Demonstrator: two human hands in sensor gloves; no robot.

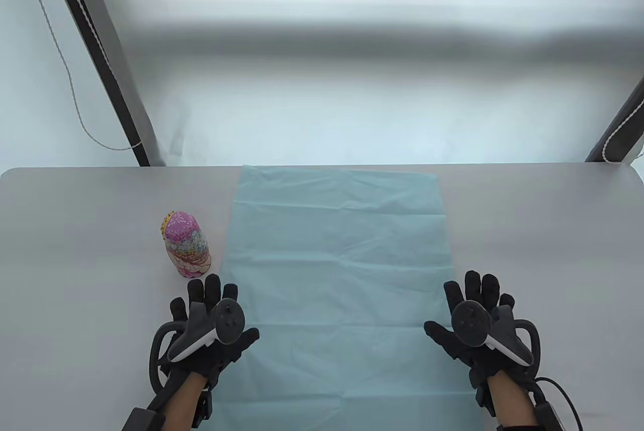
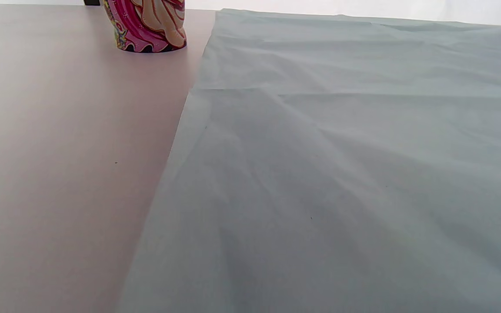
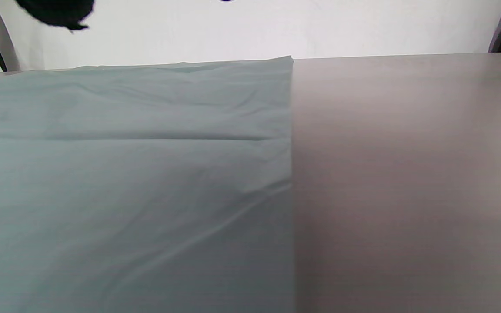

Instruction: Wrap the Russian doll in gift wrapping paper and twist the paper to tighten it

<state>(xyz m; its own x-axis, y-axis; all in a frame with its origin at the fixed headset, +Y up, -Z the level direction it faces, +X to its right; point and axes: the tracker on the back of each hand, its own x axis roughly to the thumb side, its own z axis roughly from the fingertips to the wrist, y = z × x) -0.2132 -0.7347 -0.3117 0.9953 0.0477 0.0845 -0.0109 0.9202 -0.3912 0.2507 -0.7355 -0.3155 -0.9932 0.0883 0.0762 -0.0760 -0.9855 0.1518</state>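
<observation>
A pink, flower-patterned Russian doll (image 1: 185, 246) stands upright on the grey table (image 1: 80, 260), just left of a long sheet of light blue wrapping paper (image 1: 337, 290) that lies flat from the far edge to the near edge. My left hand (image 1: 209, 323) hovers with straight fingers over the paper's left edge, just in front of the doll and apart from it. Over the paper's right edge my right hand (image 1: 475, 320) is spread the same way, holding nothing. The doll's base (image 2: 150, 30) shows at the top of the left wrist view beside the paper (image 2: 342, 174). A dark fingertip (image 3: 57, 13) hangs above the paper (image 3: 128, 182).
Two dark slanted frame posts (image 1: 100, 59) (image 1: 621, 124) with white cords rise behind the table's far corners. A white backdrop stands behind the table. Bare table top (image 3: 407, 174) lies to the right of the paper.
</observation>
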